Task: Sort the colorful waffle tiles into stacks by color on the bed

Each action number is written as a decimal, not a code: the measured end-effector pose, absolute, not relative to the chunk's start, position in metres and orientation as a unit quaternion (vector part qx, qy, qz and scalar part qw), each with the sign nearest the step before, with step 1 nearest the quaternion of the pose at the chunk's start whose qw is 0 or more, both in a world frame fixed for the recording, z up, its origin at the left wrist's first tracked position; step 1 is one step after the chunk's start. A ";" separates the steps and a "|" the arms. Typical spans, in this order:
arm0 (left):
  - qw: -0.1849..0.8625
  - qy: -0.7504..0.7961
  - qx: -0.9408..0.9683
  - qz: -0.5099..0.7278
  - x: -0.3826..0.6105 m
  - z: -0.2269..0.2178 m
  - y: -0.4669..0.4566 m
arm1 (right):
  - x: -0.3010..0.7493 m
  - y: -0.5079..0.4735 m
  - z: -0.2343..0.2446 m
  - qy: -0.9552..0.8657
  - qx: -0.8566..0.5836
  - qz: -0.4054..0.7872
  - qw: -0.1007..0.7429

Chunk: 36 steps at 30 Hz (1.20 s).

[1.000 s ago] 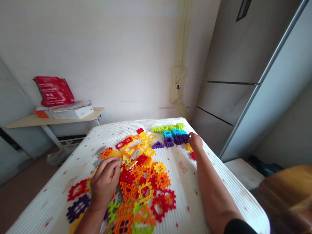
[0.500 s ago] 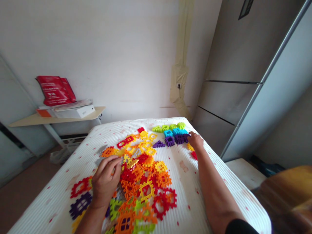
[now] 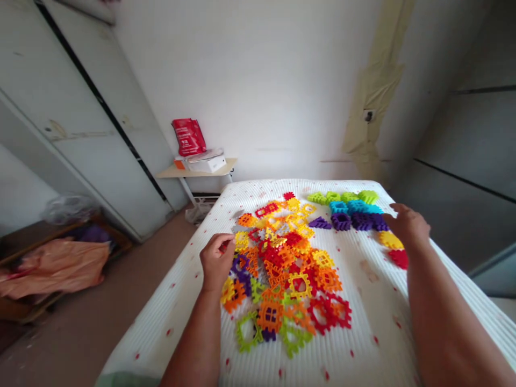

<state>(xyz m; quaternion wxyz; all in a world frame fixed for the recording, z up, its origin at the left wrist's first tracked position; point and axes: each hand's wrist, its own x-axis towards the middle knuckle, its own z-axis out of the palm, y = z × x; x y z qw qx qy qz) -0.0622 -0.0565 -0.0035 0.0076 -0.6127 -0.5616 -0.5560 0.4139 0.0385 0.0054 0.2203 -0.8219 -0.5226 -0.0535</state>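
A heap of colourful interlocking plastic pieces [image 3: 288,269] lies on a white mattress with red dots [image 3: 363,306]. My left hand [image 3: 216,262] rests at the heap's left edge, fingers curled in a pinch with a bit of a red piece showing at the fingertips. At the far right, pieces sit sorted in rows: green [image 3: 338,197], cyan [image 3: 350,207] and purple [image 3: 358,220], with a purple triangle [image 3: 320,222] beside them. My right hand [image 3: 407,226] hovers just right of the purple row, fingers stretched out and holding nothing. A yellow piece [image 3: 389,240] and a red piece [image 3: 399,259] lie under it.
Beyond the mattress's far left corner stands a small shelf table [image 3: 197,172] with a red bag [image 3: 188,136] and a white box [image 3: 207,162]. Wardrobe doors [image 3: 80,134] line the left side. An orange cloth [image 3: 52,266] lies on the floor at left. Grey panels [image 3: 463,134] stand at right.
My view has swung left. My right hand lifted off the purple row and drew back a little. My left hand slid to the heap's left edge and its fingers pinched together.
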 end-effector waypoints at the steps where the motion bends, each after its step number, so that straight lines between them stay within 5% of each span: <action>1: -0.004 -0.566 -0.628 -0.535 -0.069 -0.007 -0.062 | 0.414 0.039 0.007 -0.525 -0.819 -0.060 0.225; 10: 0.061 -0.596 -0.755 -0.268 -0.081 -0.021 -0.087 | 0.404 0.038 0.028 -0.544 -0.794 -0.090 0.256; 17: 0.114 -0.604 -0.756 -0.224 -0.063 -0.027 -0.084 | 0.394 0.027 0.051 -0.556 -0.768 -0.096 0.304; 24: 0.079 -0.570 -0.727 -0.374 -0.069 -0.034 -0.077 | 0.388 0.022 0.056 -0.574 -0.725 -0.100 0.367; 31: -0.239 -0.578 -0.477 -0.618 -0.052 -0.023 -0.067 | 0.374 0.018 0.064 -0.584 -0.705 -0.041 0.401; 36: -0.313 -0.537 -0.406 -0.670 -0.017 -0.006 -0.041 | 0.327 0.017 0.067 -0.664 -0.602 0.051 0.442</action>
